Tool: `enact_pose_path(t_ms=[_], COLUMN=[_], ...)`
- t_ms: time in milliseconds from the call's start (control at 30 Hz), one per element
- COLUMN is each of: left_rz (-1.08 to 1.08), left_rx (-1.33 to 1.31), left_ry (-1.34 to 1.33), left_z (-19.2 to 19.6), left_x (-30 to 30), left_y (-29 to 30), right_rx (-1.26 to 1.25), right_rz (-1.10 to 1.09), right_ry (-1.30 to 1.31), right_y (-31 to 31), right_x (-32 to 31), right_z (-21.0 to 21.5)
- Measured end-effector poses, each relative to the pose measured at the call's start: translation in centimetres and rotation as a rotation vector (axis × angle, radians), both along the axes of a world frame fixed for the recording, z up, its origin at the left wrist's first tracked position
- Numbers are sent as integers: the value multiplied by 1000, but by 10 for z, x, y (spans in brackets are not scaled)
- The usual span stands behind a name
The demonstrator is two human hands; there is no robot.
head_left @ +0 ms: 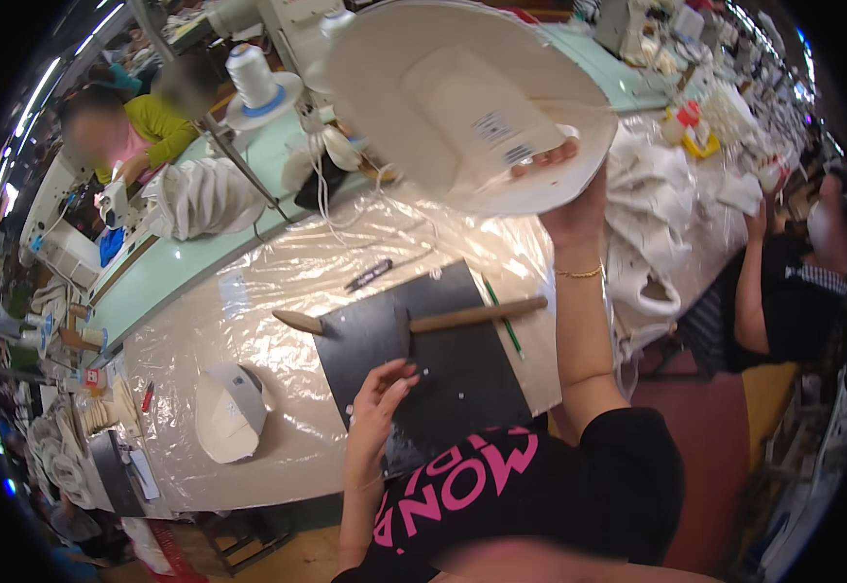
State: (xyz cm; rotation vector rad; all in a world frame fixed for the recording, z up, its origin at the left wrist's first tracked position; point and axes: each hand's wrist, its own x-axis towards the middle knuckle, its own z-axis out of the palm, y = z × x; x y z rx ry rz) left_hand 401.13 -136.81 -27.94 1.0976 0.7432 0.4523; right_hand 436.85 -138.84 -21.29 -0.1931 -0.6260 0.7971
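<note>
— What colour is the hat [462,107] held up high?
— Cream all over, with a white label inside.
— And the board [443,364] on the desk [200,262]?
— Black, crossed by a brown wooden tool [477,316]; the desk is pale green under clear, shiny plastic sheet [278,291].

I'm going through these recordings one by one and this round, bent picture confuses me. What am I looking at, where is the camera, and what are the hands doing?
There is no machine here: a person works with two bare hands. The camera sits on the person's head and looks down through a fisheye lens, so straight edges curve. The right hand holds up a cream hat, brim spread, with a label inside its crown. The left hand rests on a black mat. The mat lies on a table covered in clear plastic sheet. A wooden-handled tool lies across the mat, a green pencil beside it, and another cream hat to the left. Other people work at tables nearby.
</note>
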Motion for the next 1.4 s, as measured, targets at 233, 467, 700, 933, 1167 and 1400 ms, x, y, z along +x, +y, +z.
enact_pose_path(t_ms=[233,467,700,933,1167,1400], left_rz=[-89,322,391,343,364,438], left_rx=[-53,-407,-456,-514,-562,-525], left_ry=[-45,-293,-144,-101,-96,-124], left_z=[-19,-46,-3,-1,2,4], left_x=[-2,-75,-102,-51,-31,-41], left_y=[-9,-28,-69,-40,-28,-21], right_rx=[-40,-236,-247,-759,-440,-663], right_rz=[583,1099,1502,1135,121,139], right_ry=[309,475,551,-94,-1160,-742], right_y=[-3,14,11,7,16,0], right_x=[-105,-173,-216,-218,-208,-183], right_z=[-34,-66,-96,-89,-81,-65])
